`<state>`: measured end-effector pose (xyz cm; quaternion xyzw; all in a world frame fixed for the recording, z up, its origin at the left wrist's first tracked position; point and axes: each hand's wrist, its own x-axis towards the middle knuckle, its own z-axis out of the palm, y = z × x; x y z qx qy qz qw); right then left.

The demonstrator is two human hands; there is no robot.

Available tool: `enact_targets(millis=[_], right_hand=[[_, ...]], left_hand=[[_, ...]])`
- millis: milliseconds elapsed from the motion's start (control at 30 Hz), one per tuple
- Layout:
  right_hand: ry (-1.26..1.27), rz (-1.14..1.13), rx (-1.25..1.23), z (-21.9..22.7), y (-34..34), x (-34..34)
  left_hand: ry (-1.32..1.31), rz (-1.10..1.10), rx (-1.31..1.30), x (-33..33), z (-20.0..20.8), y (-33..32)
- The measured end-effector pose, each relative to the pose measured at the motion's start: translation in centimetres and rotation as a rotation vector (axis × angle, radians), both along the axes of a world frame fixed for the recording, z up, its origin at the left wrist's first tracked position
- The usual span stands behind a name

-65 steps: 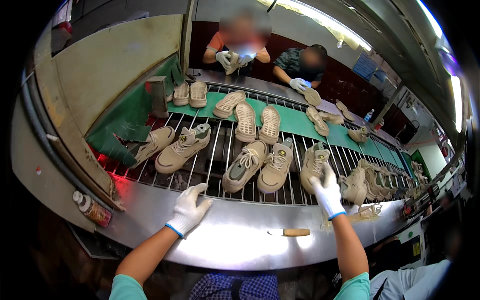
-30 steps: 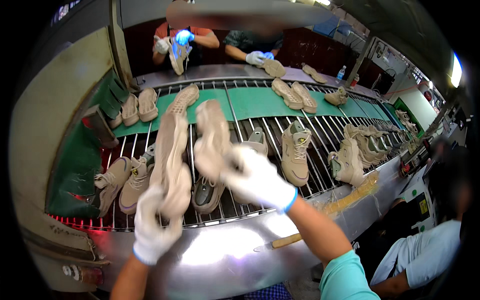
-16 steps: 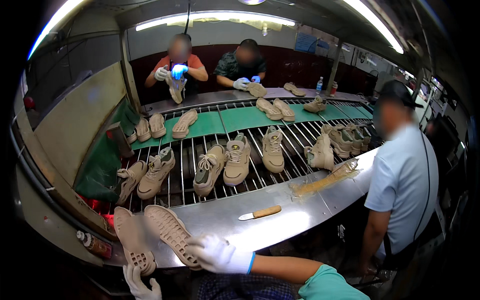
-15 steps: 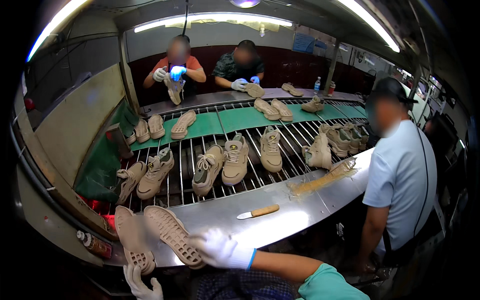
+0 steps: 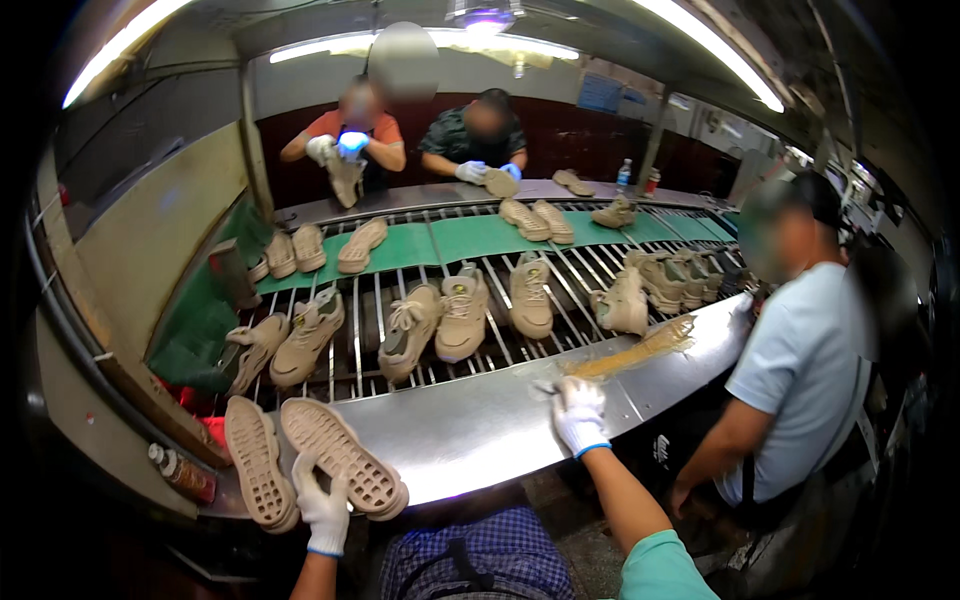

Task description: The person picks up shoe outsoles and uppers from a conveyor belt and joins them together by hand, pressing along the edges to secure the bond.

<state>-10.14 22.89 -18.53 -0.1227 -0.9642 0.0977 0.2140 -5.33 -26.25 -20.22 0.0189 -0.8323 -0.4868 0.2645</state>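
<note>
My left hand (image 5: 325, 508), in a white glove, grips a pair of tan shoes (image 5: 335, 462) held sole-up at the near left edge of the steel counter (image 5: 470, 430). Their ribbed soles face me; the second shoe (image 5: 255, 475) lies left of my fingers. My right hand (image 5: 580, 415), also gloved, lies palm-down on the counter further right, on the spot where a small wooden-handled tool lay. A bit of the tool (image 5: 545, 388) seems to stick out beside my fingers. Whether the hand grips it is hidden.
Beyond the counter runs a roller conveyor (image 5: 360, 330) carrying several tan sneakers (image 5: 462, 312) and a green belt (image 5: 470, 238). Two people work across it. A person in a light blue shirt (image 5: 810, 370) stands close at my right. A yellowish smear (image 5: 640, 350) marks the counter; a bottle (image 5: 180, 475) lies far left.
My right hand has let go of the shoes and reached right across the counter to the tool. My left hand now holds both shoes alone, sole-up. The view has tilted upward.
</note>
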Motion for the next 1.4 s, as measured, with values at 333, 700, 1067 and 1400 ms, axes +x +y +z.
enact_targets(millis=[333,700,1067,1400], right_hand=[[0.134,0.468,0.038,0.7,-11.8,-4.2],[-0.145,-0.067,-0.902,2.7,-28.8,-19.5],[-0.272,0.348,-1.996,8.1,-18.6,-12.8],[-0.400,0.411,-0.768,8.0,-12.5,15.0]], left_hand=[[0.036,-0.077,-0.148,-1.1,1.3,0.8],[0.064,-0.049,-0.145,-1.2,1.2,1.2],[0.162,-0.008,-0.252,-1.5,1.6,0.0],[0.184,-0.166,-0.507,-3.4,7.2,3.8]])
